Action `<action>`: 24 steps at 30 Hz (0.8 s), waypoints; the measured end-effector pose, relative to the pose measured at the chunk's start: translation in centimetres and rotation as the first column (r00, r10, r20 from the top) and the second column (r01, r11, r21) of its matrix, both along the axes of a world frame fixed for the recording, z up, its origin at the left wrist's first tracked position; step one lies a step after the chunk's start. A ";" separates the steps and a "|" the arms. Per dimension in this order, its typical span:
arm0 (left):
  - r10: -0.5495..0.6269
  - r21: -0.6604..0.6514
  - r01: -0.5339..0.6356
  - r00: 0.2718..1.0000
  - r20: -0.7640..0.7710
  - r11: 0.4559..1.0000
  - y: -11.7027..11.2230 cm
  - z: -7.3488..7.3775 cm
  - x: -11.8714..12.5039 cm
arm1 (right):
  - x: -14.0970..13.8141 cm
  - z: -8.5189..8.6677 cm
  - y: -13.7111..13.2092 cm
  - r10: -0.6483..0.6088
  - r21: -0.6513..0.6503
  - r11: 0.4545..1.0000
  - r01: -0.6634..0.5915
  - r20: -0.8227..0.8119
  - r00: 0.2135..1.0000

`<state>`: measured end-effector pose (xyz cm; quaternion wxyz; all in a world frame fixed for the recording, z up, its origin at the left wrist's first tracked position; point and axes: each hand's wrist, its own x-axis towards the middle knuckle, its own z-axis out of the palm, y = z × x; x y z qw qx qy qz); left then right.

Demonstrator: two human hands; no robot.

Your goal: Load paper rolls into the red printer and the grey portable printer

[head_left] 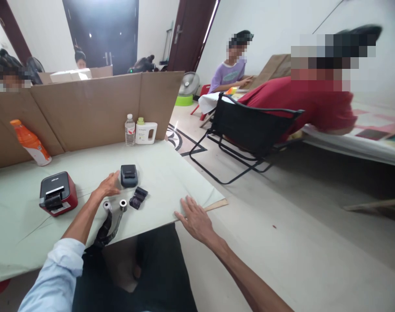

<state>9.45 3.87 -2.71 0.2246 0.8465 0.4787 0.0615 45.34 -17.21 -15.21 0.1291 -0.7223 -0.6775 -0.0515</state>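
Observation:
My left hand (109, 185) reaches over the covered table with its fingers stretched out, just left of a small dark portable printer (128, 175). Whether the fingertips touch that printer I cannot tell. Flat on the table's right front corner lies my right hand (196, 217), fingers apart and holding nothing. Two small rolls, a left roll (106, 205) and a right roll (123, 203), stand near my left wrist, with dark strips (103, 232) trailing over the front edge. Some small dark pieces (139, 198) lie beside them. Further left sits a red and black label printer (58, 193).
A cardboard partition (96, 108) stands along the table's back. Before it are an orange bottle (31, 142), a clear water bottle (130, 130) and a white jug (146, 132). To the right are a black folding chair (249, 125), a person in red (314, 99) and a person in purple (228, 73).

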 end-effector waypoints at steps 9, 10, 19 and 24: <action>-0.192 0.021 0.193 0.981 -0.018 0.981 6.3 0.5 4.8 | -0.4 0.7 0.1 -0.005 -0.011 1.000 0.006 0.005 1.000; -0.205 0.029 0.204 0.979 0.003 0.978 6.3 0.3 4.7 | -0.4 0.7 0.1 -0.004 -0.006 1.000 0.004 -0.002 1.000; -0.257 0.148 0.250 0.966 0.030 0.957 5.1 0.4 2.5 | -0.4 1.1 0.0 -0.017 0.008 1.000 0.017 -0.040 0.999; -0.278 0.130 0.271 0.960 0.035 0.954 5.7 0.5 3.5 | -0.5 1.0 -0.1 -0.030 0.024 0.999 0.031 -0.061 0.998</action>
